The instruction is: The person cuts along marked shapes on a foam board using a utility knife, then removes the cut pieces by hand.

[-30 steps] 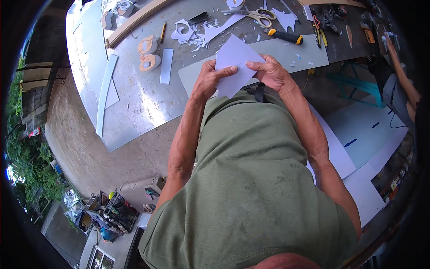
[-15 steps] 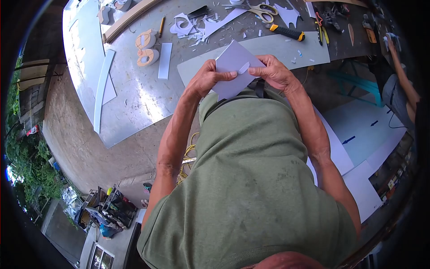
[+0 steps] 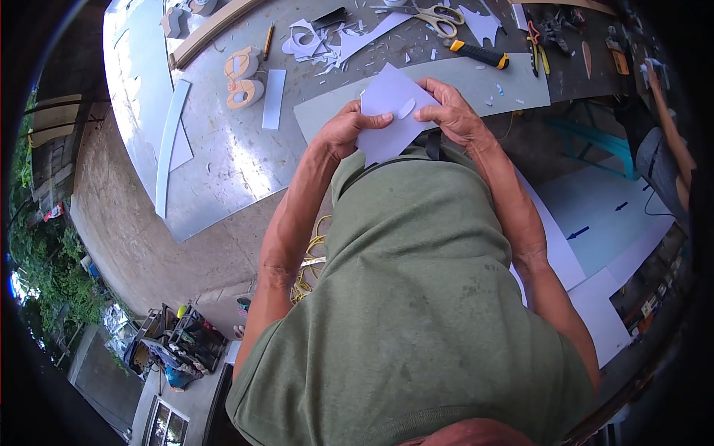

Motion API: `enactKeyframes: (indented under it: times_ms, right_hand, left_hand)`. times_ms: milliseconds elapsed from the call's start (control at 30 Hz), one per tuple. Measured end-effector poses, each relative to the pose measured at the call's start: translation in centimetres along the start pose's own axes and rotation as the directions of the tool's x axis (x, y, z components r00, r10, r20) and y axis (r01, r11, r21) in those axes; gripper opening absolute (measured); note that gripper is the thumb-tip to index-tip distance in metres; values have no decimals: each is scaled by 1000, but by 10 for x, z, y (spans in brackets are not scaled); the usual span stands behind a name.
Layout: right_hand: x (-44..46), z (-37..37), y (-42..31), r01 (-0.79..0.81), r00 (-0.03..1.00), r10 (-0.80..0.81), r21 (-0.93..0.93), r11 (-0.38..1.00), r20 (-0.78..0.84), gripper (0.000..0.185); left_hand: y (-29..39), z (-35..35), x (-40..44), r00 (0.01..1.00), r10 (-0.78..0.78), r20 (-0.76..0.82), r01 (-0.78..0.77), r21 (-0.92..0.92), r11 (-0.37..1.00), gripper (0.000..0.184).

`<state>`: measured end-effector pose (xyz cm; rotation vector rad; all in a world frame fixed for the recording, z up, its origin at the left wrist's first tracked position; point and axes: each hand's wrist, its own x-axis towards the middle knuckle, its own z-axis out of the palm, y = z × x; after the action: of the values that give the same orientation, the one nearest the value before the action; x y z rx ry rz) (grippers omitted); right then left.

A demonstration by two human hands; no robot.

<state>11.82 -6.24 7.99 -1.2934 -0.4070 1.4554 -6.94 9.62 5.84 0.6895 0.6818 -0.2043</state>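
A white sheet piece (image 3: 387, 137) with angular edges is held up near my waist, over the table's front edge. My left hand (image 3: 351, 128) pinches its left side, thumb on top. At its right side my right hand (image 3: 451, 111) grips the edge, the thumb beside a small pale sliver (image 3: 406, 108) that lies on or lifts from the sheet's face; which one I cannot tell. My fingers beneath the sheet are hidden.
Scissors (image 3: 440, 21), a yellow-black cutter (image 3: 480, 53), white scraps (image 3: 320, 50), a pencil (image 3: 268, 41), a wooden figure-eight shape (image 3: 243, 77) and pliers (image 3: 537, 50) lie on the metal table (image 3: 223, 149). Another person's arm (image 3: 668, 126) shows at the far right.
The sheet has turned slightly in my hands. The small sliver shows more fully, and my right thumb has drawn slightly away from it. The view has shifted slightly.
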Motion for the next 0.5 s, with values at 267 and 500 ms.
enactKeyframes:
  times_ms: [267,500]
  right_hand:
    - [-2,-1,-1,74,995,-89,-306,949,-35,51]
    - [-7,-1,0,55,993,-90,-372,927,-78,53]
  left_hand:
    - [8,4,7,999,-51,0,51,55,997,39]
    - [10,3,11,996,-86,1,86,84,993,38]
